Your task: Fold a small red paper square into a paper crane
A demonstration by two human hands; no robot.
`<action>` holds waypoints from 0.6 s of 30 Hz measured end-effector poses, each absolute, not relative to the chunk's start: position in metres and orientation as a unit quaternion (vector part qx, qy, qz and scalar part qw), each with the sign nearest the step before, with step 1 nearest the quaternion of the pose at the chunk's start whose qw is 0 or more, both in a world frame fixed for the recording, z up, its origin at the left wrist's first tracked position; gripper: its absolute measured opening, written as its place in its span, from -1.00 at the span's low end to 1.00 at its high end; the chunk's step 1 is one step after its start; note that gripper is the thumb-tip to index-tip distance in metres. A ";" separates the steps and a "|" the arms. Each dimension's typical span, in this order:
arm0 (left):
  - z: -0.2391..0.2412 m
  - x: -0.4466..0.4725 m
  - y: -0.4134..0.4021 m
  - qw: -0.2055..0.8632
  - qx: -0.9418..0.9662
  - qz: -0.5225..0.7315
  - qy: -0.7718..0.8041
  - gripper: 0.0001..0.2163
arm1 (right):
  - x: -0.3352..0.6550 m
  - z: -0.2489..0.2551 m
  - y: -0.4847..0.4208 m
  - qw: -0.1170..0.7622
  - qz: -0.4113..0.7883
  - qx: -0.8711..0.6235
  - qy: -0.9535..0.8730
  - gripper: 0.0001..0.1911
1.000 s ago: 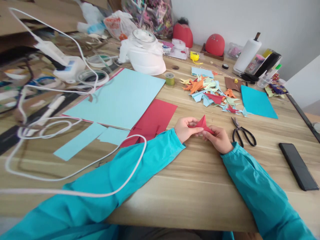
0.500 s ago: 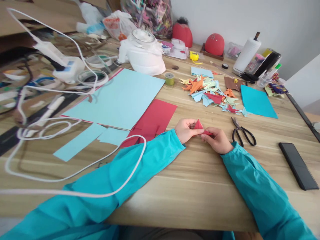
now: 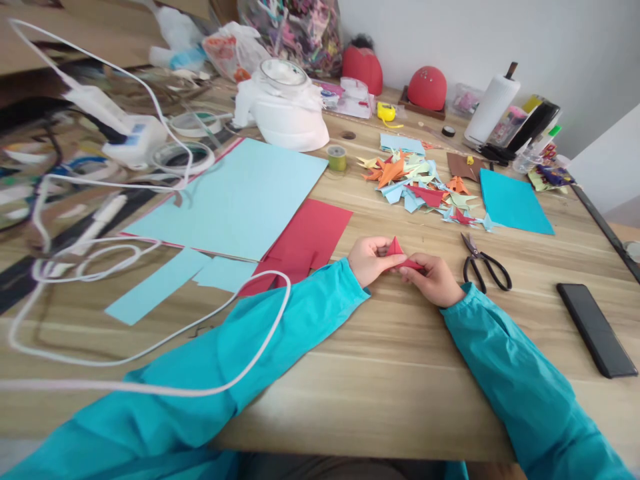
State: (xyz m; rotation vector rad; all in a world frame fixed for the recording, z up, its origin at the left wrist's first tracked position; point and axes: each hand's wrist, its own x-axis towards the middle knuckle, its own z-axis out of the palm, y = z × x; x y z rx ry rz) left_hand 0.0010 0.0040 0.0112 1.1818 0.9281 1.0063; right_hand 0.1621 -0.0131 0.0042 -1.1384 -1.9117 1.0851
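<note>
A small folded red paper piece (image 3: 399, 253) sits between my two hands, low over the wooden table (image 3: 380, 373). My left hand (image 3: 369, 260) pinches its left side with fingers closed. My right hand (image 3: 436, 280) grips its right end, fingers curled over it. Both arms wear teal sleeves. Only the paper's pointed tip and a strip of its edge show; the rest is hidden by my fingers.
Black scissors (image 3: 484, 265) lie just right of my hands, a black phone (image 3: 596, 329) farther right. Red sheets (image 3: 309, 241) and a large light blue sheet (image 3: 240, 197) lie to the left. A pile of folded paper figures (image 3: 423, 188) lies behind. White cables (image 3: 150, 333) loop at left.
The red paper's raised point has been folded down lower and smaller between my hands. Both hands stay in the same place.
</note>
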 end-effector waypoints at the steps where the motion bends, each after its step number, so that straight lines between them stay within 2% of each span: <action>1: 0.011 0.001 0.004 0.619 0.513 0.437 0.404 -0.84 | 0.162 0.004 -0.013 0.326 0.413 -0.437 -0.729 -0.75; 18: 0.011 0.001 0.003 0.608 0.516 0.444 0.408 -0.81 | 0.161 0.005 -0.013 0.323 0.414 -0.443 -0.726 -0.75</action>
